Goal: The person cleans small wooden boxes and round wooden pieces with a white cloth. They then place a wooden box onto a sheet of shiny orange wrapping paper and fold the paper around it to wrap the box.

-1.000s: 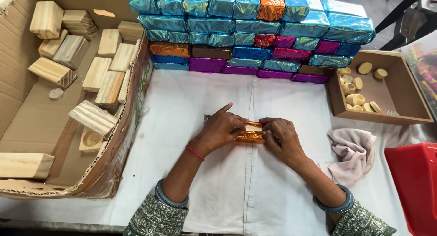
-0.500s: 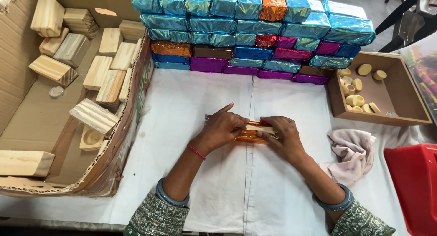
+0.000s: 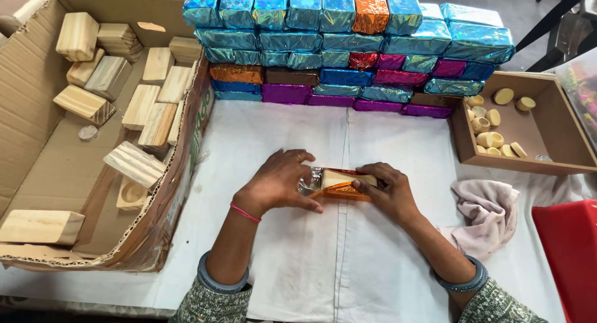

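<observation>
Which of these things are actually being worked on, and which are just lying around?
In use: left hand, right hand, wooden block half-wrapped in orange foil, white cloth.
Lying about: stack of foil-wrapped blocks, cardboard box of bare blocks, tray of round pieces, crumpled rag.

Two hands (image 3: 280, 183) are showing, with one cardboard box (image 3: 37, 130) sitting beside them. One wooden tray (image 3: 559, 142) is lying nearby (plus one crumpled cloth (image 3: 485, 214)).

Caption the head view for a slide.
Both hands, left hand and right hand, fold orange foil around a wooden block on a white cloth.
</observation>
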